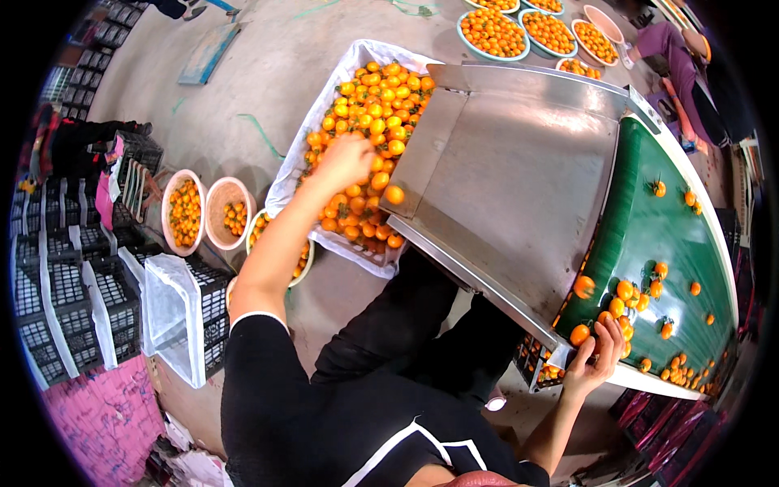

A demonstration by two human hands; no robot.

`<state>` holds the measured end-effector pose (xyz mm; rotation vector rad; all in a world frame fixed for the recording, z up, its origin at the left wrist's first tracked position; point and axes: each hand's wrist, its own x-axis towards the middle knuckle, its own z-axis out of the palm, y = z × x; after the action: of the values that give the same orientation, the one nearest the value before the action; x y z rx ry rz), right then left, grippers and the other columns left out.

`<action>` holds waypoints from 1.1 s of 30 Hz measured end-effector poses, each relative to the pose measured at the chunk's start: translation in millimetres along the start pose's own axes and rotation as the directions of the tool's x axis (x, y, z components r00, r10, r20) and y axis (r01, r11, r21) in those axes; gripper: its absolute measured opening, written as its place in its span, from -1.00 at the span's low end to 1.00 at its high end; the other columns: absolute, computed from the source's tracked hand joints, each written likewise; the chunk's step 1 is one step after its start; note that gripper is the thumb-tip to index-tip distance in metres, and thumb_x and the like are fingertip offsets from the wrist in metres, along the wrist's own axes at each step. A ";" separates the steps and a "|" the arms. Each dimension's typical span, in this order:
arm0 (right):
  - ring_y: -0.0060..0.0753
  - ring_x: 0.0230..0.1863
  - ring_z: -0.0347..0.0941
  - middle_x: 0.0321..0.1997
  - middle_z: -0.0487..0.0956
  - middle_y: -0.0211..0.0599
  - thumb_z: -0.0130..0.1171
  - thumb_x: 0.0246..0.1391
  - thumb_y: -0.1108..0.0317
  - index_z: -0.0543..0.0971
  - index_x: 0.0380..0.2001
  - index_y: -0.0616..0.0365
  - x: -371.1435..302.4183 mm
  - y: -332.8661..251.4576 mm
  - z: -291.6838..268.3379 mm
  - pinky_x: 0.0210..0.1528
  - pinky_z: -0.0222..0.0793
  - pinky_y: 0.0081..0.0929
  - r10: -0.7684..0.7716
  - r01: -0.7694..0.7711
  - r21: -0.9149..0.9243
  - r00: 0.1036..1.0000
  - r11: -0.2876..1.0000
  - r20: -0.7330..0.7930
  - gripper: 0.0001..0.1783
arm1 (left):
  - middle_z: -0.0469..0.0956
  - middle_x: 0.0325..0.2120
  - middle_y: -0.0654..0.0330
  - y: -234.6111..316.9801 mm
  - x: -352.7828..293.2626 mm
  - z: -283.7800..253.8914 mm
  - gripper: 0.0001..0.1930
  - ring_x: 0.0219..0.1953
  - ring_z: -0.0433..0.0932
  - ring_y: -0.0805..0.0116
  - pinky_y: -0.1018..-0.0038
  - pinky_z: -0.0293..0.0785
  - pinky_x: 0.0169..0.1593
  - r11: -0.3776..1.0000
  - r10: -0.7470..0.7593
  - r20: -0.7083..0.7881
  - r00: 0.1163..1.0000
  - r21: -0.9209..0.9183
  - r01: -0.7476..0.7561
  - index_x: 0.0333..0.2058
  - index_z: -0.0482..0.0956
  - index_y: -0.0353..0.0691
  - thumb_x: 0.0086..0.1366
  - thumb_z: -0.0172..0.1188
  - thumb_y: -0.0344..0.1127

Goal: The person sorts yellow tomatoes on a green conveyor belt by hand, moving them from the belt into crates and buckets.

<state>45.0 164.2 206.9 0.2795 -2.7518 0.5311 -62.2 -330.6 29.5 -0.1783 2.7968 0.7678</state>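
Note:
My left hand (pixel 347 161) is over a crate (pixel 286 185) lined with white plastic and filled with orange cherry tomatoes (pixel 375 109). Its fingers are curled down among the fruit; whatever they hold is hidden. At the near edge of a green conveyor belt (pixel 641 178), my right hand (pixel 599 357) has its fingers curled around a small cluster of orange cherry tomatoes (pixel 617 308). One tomato (pixel 583 286) beside that cluster is blurred. A sloping metal tray (pixel 527 146) lies between the crate and the belt, with a single tomato (pixel 394 195) at its crate-side edge.
Tubs (pixel 185 213) of tomatoes stand on the floor to the left; more basins (pixel 492 36) of them are at the far side. Black crates (pixel 105 300) are stacked at left. A person (pixel 677 61) sits at far right. Under the tray's near corner is a dark crate (pixel 531 361).

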 end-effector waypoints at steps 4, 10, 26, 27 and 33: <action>0.04 0.12 0.40 0.00 0.55 -0.03 0.05 -0.01 0.53 0.58 -0.22 0.31 -5.5 5.2 0.4 0.23 0.21 -0.11 0.058 -0.058 0.025 0.998 0.998 -0.005 -0.75 | 0.54 -0.10 -0.26 45.4 21.1 34.2 -0.54 0.00 0.51 -0.12 0.15 0.40 0.12 0.987 -0.148 0.223 0.964 0.101 0.128 -0.15 0.58 -0.45 0.26 -0.01 -0.09; 0.08 0.14 0.37 0.03 0.52 -0.03 0.07 0.00 0.48 0.56 -0.17 0.28 -0.8 2.2 -0.7 0.25 0.18 -0.05 -0.002 0.001 -0.008 0.999 1.000 -0.045 -0.72 | 0.59 -0.26 -0.18 33.1 38.9 43.4 -0.61 -0.12 0.55 -0.08 0.18 0.43 -0.04 0.945 -0.245 0.223 0.944 -0.162 0.284 -0.23 0.56 -0.39 0.19 0.00 -0.14; 0.08 0.18 0.33 0.12 0.45 0.03 0.03 0.01 0.53 0.50 -0.02 0.31 -3.1 4.1 -0.4 0.24 0.19 -0.12 -0.030 0.027 -0.052 0.998 0.998 -0.061 -0.60 | 0.59 -0.18 0.02 -28.4 2.0 5.2 -0.73 -0.09 0.55 0.11 0.36 0.42 0.05 0.955 -0.126 -0.221 0.967 -0.292 0.058 -0.12 0.59 -0.22 0.26 0.07 -0.28; 0.06 0.18 0.33 0.12 0.46 0.03 0.04 0.06 0.49 0.50 -0.02 0.31 -2.7 4.8 0.1 0.25 0.18 -0.13 -0.030 0.027 -0.045 0.998 0.999 -0.063 -0.62 | 0.56 -0.15 0.00 -37.0 -6.9 16.5 -0.72 -0.04 0.52 0.04 0.34 0.40 0.08 0.977 -0.135 -0.213 0.968 -0.190 0.094 -0.11 0.59 -0.21 0.24 0.10 -0.29; 0.11 0.15 0.35 0.09 0.46 0.08 0.04 0.06 0.48 0.50 -0.07 0.35 -3.3 6.7 -0.8 0.26 0.15 -0.08 -0.022 0.019 -0.072 0.999 0.997 -0.039 -0.66 | 0.23 0.20 -0.14 -25.8 -6.5 23.1 -0.16 0.24 0.22 -0.14 0.04 0.28 0.20 0.898 -0.428 -0.145 0.892 0.045 0.438 0.34 0.11 0.11 0.12 0.26 0.08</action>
<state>46.6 171.0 204.2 0.2758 -2.7194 0.4265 -46.9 -340.3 -0.7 -0.8362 2.7388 0.5527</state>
